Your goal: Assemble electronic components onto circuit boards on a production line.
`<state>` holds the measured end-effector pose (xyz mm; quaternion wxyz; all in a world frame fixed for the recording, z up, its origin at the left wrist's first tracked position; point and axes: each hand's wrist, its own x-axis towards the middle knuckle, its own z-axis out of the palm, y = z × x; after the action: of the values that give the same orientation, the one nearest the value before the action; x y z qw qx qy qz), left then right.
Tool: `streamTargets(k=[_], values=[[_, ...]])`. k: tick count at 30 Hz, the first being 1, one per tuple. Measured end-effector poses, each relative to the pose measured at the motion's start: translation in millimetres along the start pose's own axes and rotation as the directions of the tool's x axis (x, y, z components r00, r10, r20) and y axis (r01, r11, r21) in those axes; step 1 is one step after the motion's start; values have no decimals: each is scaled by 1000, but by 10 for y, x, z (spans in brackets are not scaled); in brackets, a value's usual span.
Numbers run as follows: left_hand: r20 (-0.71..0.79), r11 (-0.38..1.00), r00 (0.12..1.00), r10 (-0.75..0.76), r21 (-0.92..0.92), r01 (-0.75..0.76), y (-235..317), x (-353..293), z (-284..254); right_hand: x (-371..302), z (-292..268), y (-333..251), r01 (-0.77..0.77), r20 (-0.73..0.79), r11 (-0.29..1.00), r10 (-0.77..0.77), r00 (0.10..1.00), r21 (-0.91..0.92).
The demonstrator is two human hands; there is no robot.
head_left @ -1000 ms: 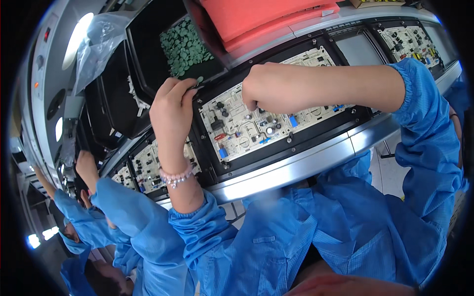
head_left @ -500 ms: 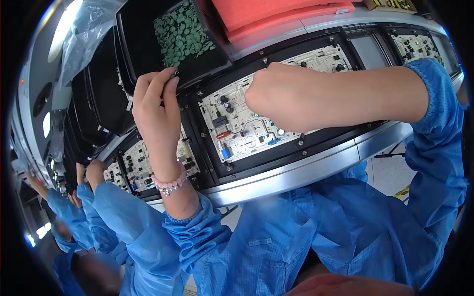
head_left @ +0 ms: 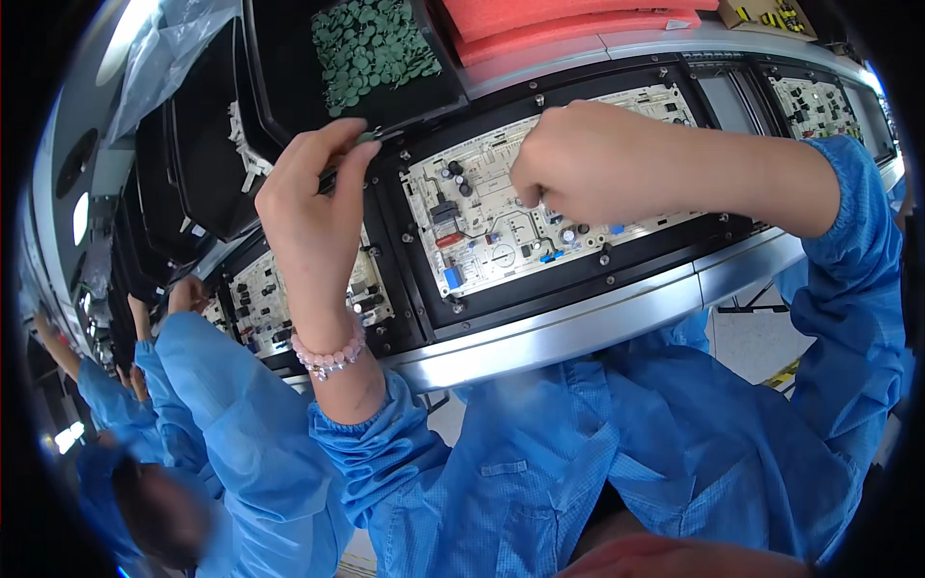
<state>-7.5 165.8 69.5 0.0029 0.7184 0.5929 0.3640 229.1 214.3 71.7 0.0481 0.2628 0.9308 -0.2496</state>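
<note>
My left hand (head_left: 313, 207), a beaded bracelet on its wrist, pinches a small green disc component (head_left: 366, 138) with thin leads between thumb and forefinger. It is just off the near edge of a black bin (head_left: 279, 58) that holds many loose green disc components (head_left: 371, 58). My right hand (head_left: 607, 164) lies over a cream circuit board (head_left: 501, 197) seated in a black carrier frame (head_left: 422, 275). Its fingers are curled and bent down toward the board; the fingertips and anything in them are hidden. Black capacitors, a red part and blue parts stand on the board's left side.
Other black bins (head_left: 207, 135) stand at left, one with white parts. More boards (head_left: 260, 303) sit in carriers along the line. A metal rail (head_left: 559, 337) runs along the near edge. Red foam (head_left: 578, 19) lies behind. A co-worker's sleeve (head_left: 241, 405) is close on my left.
My left hand has shifted slightly, and the green disc now shows more clearly in its fingers. The right hand has moved a little right and turned over the board. The view has shifted slightly.
</note>
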Motion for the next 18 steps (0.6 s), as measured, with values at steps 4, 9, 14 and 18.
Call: streamTargets(k=[4, 9, 14, 18], values=[[106, 994, 994, 37, -110, -25, 221, -102, -48, -56, 27, 69, -19, 0, 998, 19, 1000, 60], [281, 989, 949, 145, -75, -129, 493, -251, -31, -105, -6, 179, -16, -26, 996, 18, 999, 89], [376, 999, 926, 24, 16, -32, 801, -482, -87, -509, -491, 173, 35, -130, 999, -33, 991, 9], [351, 980, 929, 117, 111, -165, 872, -539, -64, -755, -1114, 1529, -388, -912, 920, 110, 395, -57]])
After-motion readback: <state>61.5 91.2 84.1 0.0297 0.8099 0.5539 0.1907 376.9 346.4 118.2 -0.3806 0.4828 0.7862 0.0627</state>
